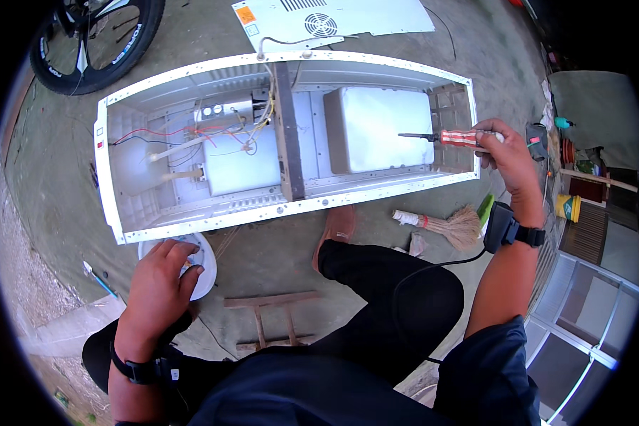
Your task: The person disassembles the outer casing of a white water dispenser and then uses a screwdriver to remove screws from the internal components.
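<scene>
A long white metal appliance casing (pixel 192 233) lies open in front of me. Its left half holds wiring, hoses and a metal part; a white box (pixel 387 131) sits in the right half, past a dark divider (pixel 288 135). My right hand (pixel 508 153), at the casing's right end, is closed round a tool with a red-and-white striped handle (pixel 459 138). The tool's thin dark end points left over the white box; its exact kind is unclear. My left hand (pixel 156 287) hovers at a white basin (pixel 207 273) near the casing's lower left corner, fingers loosely apart, with nothing visible in them.
Beyond the casing lie a white panel with a round vent (pixel 376 18) and a bicycle wheel (pixel 85 50). A small wooden stool (pixel 270 301) is near my legs. At right are a straw brush (pixel 454 226), a yellow bucket (pixel 568 207) and a framed glass panel (pixel 582 305).
</scene>
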{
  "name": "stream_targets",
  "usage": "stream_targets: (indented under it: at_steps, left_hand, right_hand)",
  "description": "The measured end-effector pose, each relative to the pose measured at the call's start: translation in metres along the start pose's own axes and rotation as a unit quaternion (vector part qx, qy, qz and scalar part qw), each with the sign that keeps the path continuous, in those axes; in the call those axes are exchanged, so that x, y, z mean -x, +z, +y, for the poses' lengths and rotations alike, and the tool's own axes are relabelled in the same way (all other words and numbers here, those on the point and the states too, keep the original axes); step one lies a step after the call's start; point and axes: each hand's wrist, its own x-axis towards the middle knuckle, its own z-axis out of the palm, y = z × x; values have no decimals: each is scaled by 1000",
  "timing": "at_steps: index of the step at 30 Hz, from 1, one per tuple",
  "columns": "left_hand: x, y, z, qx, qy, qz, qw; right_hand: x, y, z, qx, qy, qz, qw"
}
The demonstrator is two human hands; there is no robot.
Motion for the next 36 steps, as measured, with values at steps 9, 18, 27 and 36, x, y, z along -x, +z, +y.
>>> stream_targets:
  at_steps: [9,18,27,36]
  left_hand:
    - [-19,24,1,-66,17,49,996]
    - [-44,56,-3,-124,13,-4,992]
    - [-55,81,-19,-139,19,-5,990]
    - [-57,84,-22,-138,17,4,990]
  right_hand:
    - [-32,11,117,339,0,13,941]
    - [-51,55,146,360,30,-139,922]
    - [-55,97,149,366,82,-157,914]
    - [-61,106,162,380,31,-148,912]
